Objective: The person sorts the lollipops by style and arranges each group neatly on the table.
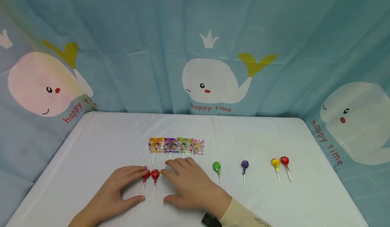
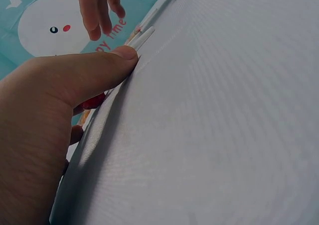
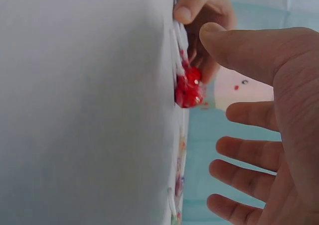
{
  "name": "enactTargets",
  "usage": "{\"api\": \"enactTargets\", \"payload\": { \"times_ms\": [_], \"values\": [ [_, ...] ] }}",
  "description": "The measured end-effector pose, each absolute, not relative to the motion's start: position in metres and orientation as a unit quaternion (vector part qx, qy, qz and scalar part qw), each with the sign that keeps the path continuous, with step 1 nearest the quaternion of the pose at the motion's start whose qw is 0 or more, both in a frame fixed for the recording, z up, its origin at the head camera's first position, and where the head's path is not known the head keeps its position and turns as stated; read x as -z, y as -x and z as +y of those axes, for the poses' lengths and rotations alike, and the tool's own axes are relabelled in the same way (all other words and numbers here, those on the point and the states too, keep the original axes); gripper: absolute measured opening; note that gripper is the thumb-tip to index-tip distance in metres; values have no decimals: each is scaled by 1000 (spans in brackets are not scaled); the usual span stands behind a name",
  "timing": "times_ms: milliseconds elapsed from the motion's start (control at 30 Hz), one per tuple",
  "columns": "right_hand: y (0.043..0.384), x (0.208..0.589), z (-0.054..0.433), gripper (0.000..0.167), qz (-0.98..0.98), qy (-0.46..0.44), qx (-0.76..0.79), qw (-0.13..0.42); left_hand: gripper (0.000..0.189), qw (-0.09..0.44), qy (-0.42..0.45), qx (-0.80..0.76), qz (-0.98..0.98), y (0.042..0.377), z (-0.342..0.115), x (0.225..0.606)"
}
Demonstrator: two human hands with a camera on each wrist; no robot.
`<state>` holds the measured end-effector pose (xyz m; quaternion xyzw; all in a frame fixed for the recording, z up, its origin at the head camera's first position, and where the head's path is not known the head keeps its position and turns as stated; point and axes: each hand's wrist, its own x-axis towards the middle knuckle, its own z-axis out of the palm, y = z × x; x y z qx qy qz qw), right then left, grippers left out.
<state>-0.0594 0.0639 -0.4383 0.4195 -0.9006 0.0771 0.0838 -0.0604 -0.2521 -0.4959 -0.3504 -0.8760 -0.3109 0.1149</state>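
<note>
Two red lollipops lie side by side on the white table, sticks toward me. My left hand (image 1: 117, 191) rests at the left one (image 1: 147, 174), its extended fingertips at the candy and partly covering it. The left thumb (image 2: 119, 56) is beside the lower stick end in the left wrist view. To the right of the second red lollipop (image 1: 155, 174), my right hand (image 1: 190, 186) is spread with nothing in it. In the right wrist view its fingers (image 3: 249, 150) are apart and relaxed, with the red candies (image 3: 189, 88) beyond the thumb.
Behind the hands lies a row of flat-wrapped lollipops: orange (image 1: 156, 145), purple (image 1: 171, 145), green (image 1: 185, 145) and pink (image 1: 198, 146). Rightward are a green lollipop (image 1: 216, 167), a purple one (image 1: 244, 165), a yellow one (image 1: 275, 163) and another red one (image 1: 284, 161). A whale-print curtain (image 1: 137, 81) hangs behind.
</note>
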Motion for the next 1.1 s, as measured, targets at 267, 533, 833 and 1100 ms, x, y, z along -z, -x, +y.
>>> {"api": "enactTargets", "payload": {
  "times_ms": [267, 533, 833, 1100],
  "values": [
    [61, 437, 77, 70, -905, -408, -85, 81, 80, 120, 354, 311, -874, 60, -251, 496],
    [61, 439, 90, 73, -911, -395, -80, 84, 80, 112, 347, 308, -879, 60, -252, 497],
    [62, 438, 101, 72, -915, -386, -85, 80, 82, 96, 333, 303, -888, 60, -254, 498],
    [62, 435, 110, 71, -920, -372, -83, 86, 81, 112, 345, 309, -879, 60, -253, 497]
  ]
}}
